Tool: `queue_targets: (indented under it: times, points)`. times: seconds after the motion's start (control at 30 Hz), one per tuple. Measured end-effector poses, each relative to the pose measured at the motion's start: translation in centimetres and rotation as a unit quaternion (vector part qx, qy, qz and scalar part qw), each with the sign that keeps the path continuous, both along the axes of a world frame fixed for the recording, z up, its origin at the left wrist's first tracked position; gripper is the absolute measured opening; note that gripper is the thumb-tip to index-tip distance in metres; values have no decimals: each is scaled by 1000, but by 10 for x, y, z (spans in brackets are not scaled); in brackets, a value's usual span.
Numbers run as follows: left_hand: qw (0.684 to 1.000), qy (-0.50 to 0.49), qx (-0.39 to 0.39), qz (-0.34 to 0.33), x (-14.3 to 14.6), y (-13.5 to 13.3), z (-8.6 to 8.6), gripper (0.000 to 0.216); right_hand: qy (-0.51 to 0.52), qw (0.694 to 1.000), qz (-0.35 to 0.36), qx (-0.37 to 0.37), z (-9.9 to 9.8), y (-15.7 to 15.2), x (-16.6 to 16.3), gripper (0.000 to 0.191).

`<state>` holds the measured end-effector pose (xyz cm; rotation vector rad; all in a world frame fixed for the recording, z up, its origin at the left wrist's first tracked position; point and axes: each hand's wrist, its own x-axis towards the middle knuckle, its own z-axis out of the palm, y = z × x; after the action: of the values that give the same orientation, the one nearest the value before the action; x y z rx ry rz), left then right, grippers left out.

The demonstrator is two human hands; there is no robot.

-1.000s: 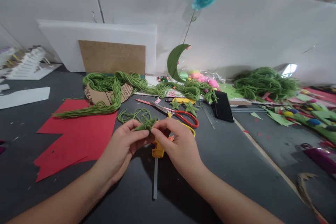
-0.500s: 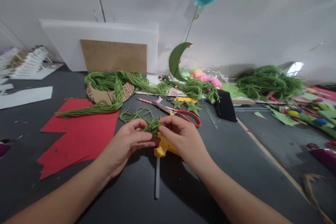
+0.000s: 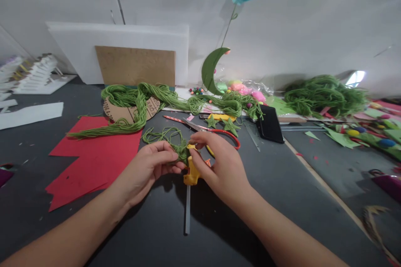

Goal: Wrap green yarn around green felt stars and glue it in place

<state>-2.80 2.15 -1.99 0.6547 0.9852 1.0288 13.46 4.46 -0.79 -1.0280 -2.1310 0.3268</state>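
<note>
Green yarn (image 3: pixel 181 151) is pinched between the thumb and fingers of my left hand (image 3: pixel 156 159), with a loose tangle trailing behind it. My right hand (image 3: pixel 219 158) is curled round the front part of a yellow hot glue gun (image 3: pixel 191 173), thumb and forefinger on either side of a yellow part. The palm hides much of the gun's handle. A glue stick (image 3: pixel 188 212) sticks out of its rear towards me. Just beyond the hands lie red-handled scissors (image 3: pixel 224 131) and two green yarn stars (image 3: pixel 230 126).
Red paper (image 3: pixel 94 162) lies at left, under a green yarn skein (image 3: pixel 140 112) and cardboard disc. A yellow cutter (image 3: pixel 221 117), a phone (image 3: pixel 270 125) and a yarn heap (image 3: pixel 326 96) are farther right. A green crescent (image 3: pixel 211 71) stands at the back.
My right hand has left the yarn and moved onto the glue gun. The left hand has shifted slightly left with the yarn, and more of the gun's front shows.
</note>
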Motion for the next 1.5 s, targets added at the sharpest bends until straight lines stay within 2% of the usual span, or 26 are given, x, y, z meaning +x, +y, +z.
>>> queue_targets:
  times: [0.1,0.23,0.33,0.6,0.8,0.93,1.1,1.3,1.5]
  points:
    - [1000,-2,4,6,0,0,0,12,-47,994,26,97,-3,3,2,15]
    - [1000,0,18,5,0,0,-1,13,-54,991,28,118,-4,4,1,13]
    - [1000,1,21,11,2,0,-2,14,-39,995,26,91,-2,1,-1,11]
    - [999,-12,29,33,5,-1,-4,15,66,996,-35,-59,-2,-5,-8,10]
    - [998,-19,47,37,7,-3,-5,19,92,988,-61,-104,-4,-6,-12,11]
    - [998,-25,43,37,9,-4,-4,30,98,988,-43,-110,-4,-7,-12,11]
    - [998,-37,23,45,8,-3,0,21,90,992,-17,-88,-2,-9,-13,14]
    - [997,28,45,62,8,-4,0,18,73,995,-6,-69,-4,-10,-14,13]
    - [995,52,47,76,11,-4,-3,18,60,996,-3,-66,-5,-11,-15,12]
